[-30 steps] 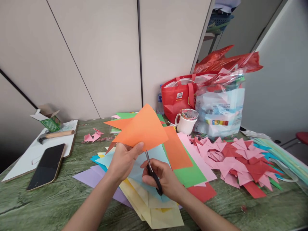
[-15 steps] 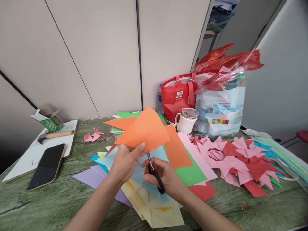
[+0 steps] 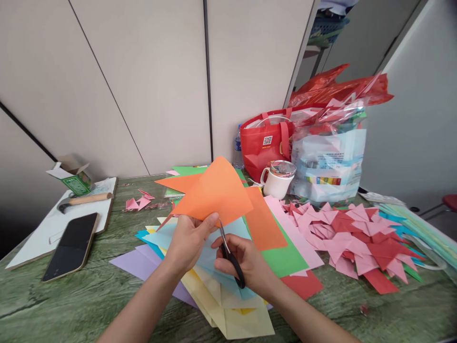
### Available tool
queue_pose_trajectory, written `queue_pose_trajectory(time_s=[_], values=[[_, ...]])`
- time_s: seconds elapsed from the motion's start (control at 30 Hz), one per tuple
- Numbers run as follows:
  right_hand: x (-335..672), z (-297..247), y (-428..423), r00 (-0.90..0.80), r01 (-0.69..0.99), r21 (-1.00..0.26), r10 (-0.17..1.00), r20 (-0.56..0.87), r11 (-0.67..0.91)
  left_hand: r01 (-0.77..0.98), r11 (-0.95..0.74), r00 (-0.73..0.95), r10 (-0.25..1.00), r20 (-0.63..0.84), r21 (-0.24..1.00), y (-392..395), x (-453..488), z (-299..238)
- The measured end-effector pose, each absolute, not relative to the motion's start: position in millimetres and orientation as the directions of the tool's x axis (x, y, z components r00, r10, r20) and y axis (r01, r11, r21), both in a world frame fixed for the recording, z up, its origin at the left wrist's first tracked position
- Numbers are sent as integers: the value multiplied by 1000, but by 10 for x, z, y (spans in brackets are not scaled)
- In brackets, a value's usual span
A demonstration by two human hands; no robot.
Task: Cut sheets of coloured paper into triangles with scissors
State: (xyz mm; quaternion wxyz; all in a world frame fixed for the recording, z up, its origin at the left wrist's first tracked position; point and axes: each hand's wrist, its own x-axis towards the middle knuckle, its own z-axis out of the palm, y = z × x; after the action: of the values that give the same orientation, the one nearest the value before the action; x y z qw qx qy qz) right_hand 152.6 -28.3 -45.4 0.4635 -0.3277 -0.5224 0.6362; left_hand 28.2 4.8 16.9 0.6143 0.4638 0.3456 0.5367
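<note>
Orange sheet: is hanging above the coloured paper stack, centre. Left hand: is pinching its near edge, thumb against bent fingers. Right hand: is curling around the scissors, blade tips meeting that edge. Progress: cutting seemingly just starting, most sheet still looking whole; folded pink and red pieces are lying right, apparently finished.

The paper in the left hand was plain orange, the scissors in the right hand black and silver. Beneath the hands lay a pale blue sheet and a cream sheet, on a green, wood-grained table. Beyond the right hand, a red bag bore a black-and-white code near a white mug.
</note>
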Motion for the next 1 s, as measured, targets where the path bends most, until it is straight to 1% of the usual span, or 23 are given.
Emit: queue_pose_trajectory(time_s=[0.27, 0.63, 0.83, 1.0], values=[[1525, -466, -286, -333, -211, -977, 941, 53, -20, -363, 5, 200, 977, 73, 932, 52, 286, 187], [1532, -471, -284, -328, -207, -978, 943, 59, -11, -385, 13, 221, 972, 78, 923, 37, 299, 206], [1532, -461, -270, -326, -228, -974, 943, 59, -18, -372, -7, 243, 964, 105, 928, 54, 285, 213], [1532, -468, -267, -317, -210, -978, 947, 60, -9, -352, 4, 242, 966, 87, 936, 56, 284, 199]])
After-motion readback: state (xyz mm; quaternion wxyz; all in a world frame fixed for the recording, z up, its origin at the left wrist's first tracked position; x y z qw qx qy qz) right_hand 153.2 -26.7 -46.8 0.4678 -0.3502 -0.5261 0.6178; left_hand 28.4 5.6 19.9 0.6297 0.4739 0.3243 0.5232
